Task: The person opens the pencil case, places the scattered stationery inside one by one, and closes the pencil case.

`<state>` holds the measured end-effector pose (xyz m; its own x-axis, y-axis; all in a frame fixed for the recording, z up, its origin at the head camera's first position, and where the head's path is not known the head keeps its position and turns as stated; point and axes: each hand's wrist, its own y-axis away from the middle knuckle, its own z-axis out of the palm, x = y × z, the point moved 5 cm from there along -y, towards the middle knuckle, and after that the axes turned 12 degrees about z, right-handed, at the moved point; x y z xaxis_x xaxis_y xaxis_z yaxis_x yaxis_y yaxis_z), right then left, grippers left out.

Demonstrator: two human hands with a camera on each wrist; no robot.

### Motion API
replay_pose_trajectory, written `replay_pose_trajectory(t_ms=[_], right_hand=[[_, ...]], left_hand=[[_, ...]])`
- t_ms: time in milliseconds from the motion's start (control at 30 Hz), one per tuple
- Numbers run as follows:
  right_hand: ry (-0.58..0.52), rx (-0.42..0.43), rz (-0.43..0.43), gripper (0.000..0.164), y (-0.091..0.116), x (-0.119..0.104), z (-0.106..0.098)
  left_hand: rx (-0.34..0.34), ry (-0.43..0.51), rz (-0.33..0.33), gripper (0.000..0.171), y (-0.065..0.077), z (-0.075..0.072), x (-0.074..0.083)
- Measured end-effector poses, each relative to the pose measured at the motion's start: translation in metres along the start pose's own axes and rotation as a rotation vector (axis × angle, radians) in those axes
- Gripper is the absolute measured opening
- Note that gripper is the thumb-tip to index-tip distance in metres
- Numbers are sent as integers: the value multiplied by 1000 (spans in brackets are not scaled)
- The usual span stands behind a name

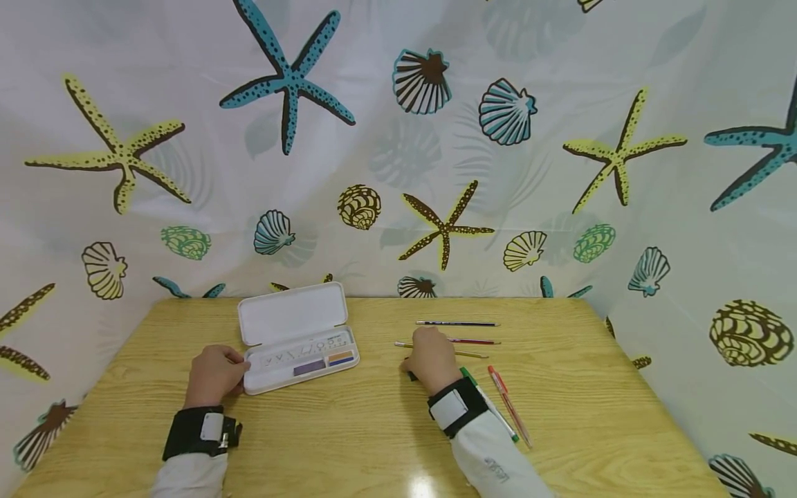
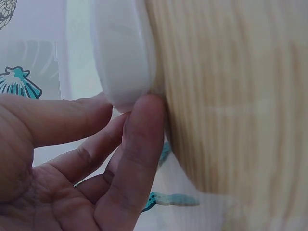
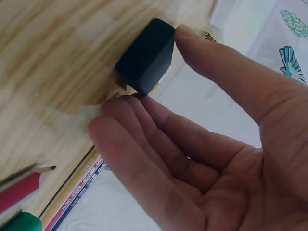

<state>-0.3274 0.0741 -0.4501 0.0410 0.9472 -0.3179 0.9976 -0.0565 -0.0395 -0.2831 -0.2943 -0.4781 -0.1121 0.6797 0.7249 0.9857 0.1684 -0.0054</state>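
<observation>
An open white pencil case point(image 1: 292, 315) stands at the left of the table, its lid tilted back. Inside lie a clear ruler point(image 1: 305, 351), a purple block point(image 1: 309, 368) and an orange-and-blue eraser point(image 1: 340, 358). My left hand point(image 1: 214, 375) pinches the case's left end between thumb and fingertips. Right of the case, my right hand point(image 1: 431, 360) pinches a small black block point(image 3: 147, 55) between thumb and fingertips, low over the wood. Behind that hand lie a yellow pencil point(image 1: 471, 354), a red pencil point(image 1: 476, 341) and a dark blue pencil point(image 1: 461, 324).
Beside my right wrist lie a green-capped pen point(image 1: 498, 413) and a red-capped pen point(image 1: 510, 407), both slanting toward me. The wooden table point(image 1: 349, 436) ends at a hanging cloth point(image 1: 398, 152) printed with starfish and shells.
</observation>
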Motion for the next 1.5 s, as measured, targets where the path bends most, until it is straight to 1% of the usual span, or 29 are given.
replay_pose_trajectory(t_ms=[200, 467, 733, 833, 1000, 1100, 1233, 1500], right_hand=[[12, -8, -20, 36, 2, -3, -1], [27, 14, -91, 28, 2, -4, 2], [35, -41, -106, 27, 1, -6, 3], [12, -54, -135, 27, 4, -9, 0], [-13, -44, -199, 28, 10, -19, -9], [-12, -40, -225, 33, 14, -27, -16], [-21, -58, -241, 38, 18, -38, -24], [5, -15, -296, 34, 23, -63, -35]], left_hand=[[1, -4, -4, 23, 0, 0, 1], [-4, -12, -8, 24, 0, 0, 3], [-3, -1, -19, 24, 2, 0, 2], [-5, 2, -31, 24, 2, 0, 2], [-6, 8, -31, 24, 2, -1, 3], [-2, 12, -19, 24, 2, -2, 3], [3, 14, -16, 24, 2, -2, 3], [1, 7, -10, 24, 2, -2, 4]])
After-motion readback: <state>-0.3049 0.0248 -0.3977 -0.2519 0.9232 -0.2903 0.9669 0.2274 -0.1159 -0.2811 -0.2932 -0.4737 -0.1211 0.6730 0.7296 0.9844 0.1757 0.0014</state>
